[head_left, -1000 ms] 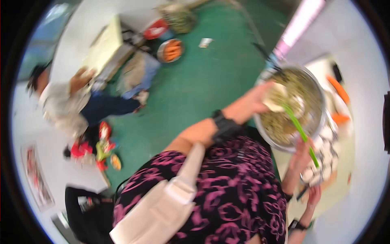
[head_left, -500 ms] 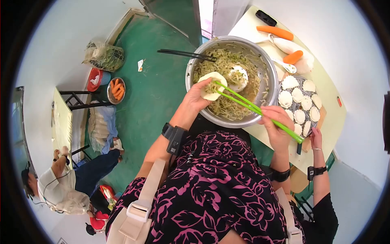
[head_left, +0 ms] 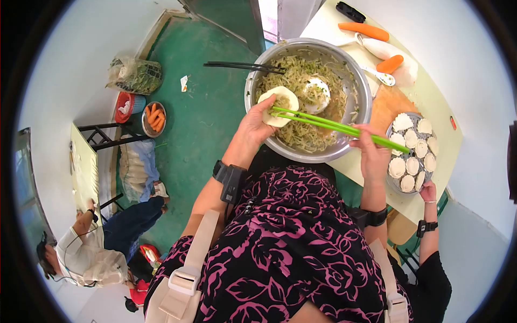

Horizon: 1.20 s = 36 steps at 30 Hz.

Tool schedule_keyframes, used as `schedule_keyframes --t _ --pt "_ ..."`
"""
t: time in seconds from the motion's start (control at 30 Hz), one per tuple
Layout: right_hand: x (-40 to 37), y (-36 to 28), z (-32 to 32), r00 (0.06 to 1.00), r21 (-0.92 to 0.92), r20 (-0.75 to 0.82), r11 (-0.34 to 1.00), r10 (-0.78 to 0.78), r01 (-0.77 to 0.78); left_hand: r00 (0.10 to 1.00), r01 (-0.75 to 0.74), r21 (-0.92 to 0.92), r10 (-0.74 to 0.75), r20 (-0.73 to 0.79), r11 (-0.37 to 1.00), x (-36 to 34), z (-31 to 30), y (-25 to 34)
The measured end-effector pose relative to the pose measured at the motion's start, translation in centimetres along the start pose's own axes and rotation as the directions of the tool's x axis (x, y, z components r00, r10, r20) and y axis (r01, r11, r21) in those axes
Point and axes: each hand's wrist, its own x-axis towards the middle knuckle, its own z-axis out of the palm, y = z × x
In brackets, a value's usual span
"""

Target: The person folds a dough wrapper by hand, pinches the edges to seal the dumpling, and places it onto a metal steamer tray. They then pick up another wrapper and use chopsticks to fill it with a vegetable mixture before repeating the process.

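**Filling on the wrapper, tray moved off**

My left hand [head_left: 257,123] is cupped under a round wrapper [head_left: 278,100] and grasps it over the left side of the bowl [head_left: 251,102]. A small heap of shredded filling lies on the wrapper. My right hand [head_left: 371,153] is clenched around the green chopsticks [head_left: 334,125], and their tips touch that filling.

Half a second ago the green chopsticks sloped more steeply toward me. Now they lie nearly flat across the bowl, and my right hand is a little higher. The wrapper has hardly moved, so I judge the filling is still being pressed into place.

The tray [head_left: 391,184] of dumplings has shifted right, away from the bowl, and a brown board [head_left: 396,105] now shows between them. A co-worker's hand [head_left: 429,191] touches the tray's near edge. Black chopsticks [head_left: 242,67] rest on the bowl's far rim.
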Motion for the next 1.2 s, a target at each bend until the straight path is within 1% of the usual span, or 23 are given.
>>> schedule_keyframes --t 0.1,0.13,0.23,0.27,0.37,0.4,0.5,0.6,0.7,0.8,0.9,1.0,1.13,1.2 --pt "0.3 -0.8 -1.6 0.995 0.045 -0.101 0.999 -0.004 0.009 1.0 -0.026 0.017 0.027 -0.011 1.0 0.7 -0.7 0.5" --pt "0.4 -0.9 -2.0 0.994 0.01 -0.106 1.0 0.007 -0.006 1.0 -0.03 0.022 0.03 -0.005 0.999 0.9 -1.0 0.7" --pt "-0.4 0.2 -4.1 0.997 -0.248 -0.031 0.965 0.074 -0.079 0.994 -0.05 0.051 0.055 -0.093 0.997 0.8 -0.9 0.9" --pt "-0.8 0.9 -4.4 0.996 -0.268 -0.001 0.96 0.09 -0.087 0.99 -0.051 0.045 0.056 -0.128 0.998 0.7 -0.7 0.9" --pt "-1.6 3.0 -4.7 0.988 -0.336 0.043 0.933 0.148 -0.126 0.994 -0.063 0.08 0.07 -0.088 0.995 1.4 -1.2 0.8" --pt "-2.0 3.3 -4.5 0.983 -0.31 0.04 0.937 0.18 -0.159 0.995 -0.061 0.101 0.068 -0.071 0.993 1.1 -1.2 0.8" --pt "-2.7 5.4 -4.3 0.999 -0.226 0.022 0.973 0.047 -0.041 0.997 -0.063 0.129 0.068 -0.037 0.99 1.0 -1.3 0.9" --pt "-2.8 6.1 -4.6 0.976 -0.181 -0.156 0.967 0.154 -0.181 0.995 -0.047 0.142 0.06 -0.085 0.989 1.0 -1.2 0.8" --pt "-3.0 6.8 -5.1 0.928 0.028 -0.307 0.977 0.21 -0.211 0.999 -0.047 0.035 0.048 -0.025 0.998 0.5 -1.1 0.7" --pt "-3.2 6.5 -6.1 0.91 0.156 -0.304 0.957 0.283 -0.246 1.0 -0.027 -0.052 0.026 -0.013 0.998 0.4 -0.9 1.0" --pt "-3.3 6.3 -6.8 0.89 0.27 -0.322 0.933 0.322 -0.24 1.0 -0.02 -0.069 0.021 0.019 0.997 0.6 -1.3 1.0" --pt "-3.1 5.3 -6.9 0.891 0.337 -0.324 0.919 0.319 -0.206 1.0 0.001 -0.044 0.0 0.009 0.999 0.6 -1.3 0.9" --pt "-2.4 2.7 -6.1 0.928 0.425 -0.265 0.895 0.262 -0.132 0.999 -0.005 -0.016 0.004 -0.035 1.0 0.5 -1.0 0.1" --pt "-1.9 2.1 -5.4 0.936 0.453 -0.251 0.884 0.248 -0.113 0.998 0.057 0.002 -0.057 0.009 0.998 0.2 -0.6 -0.1"
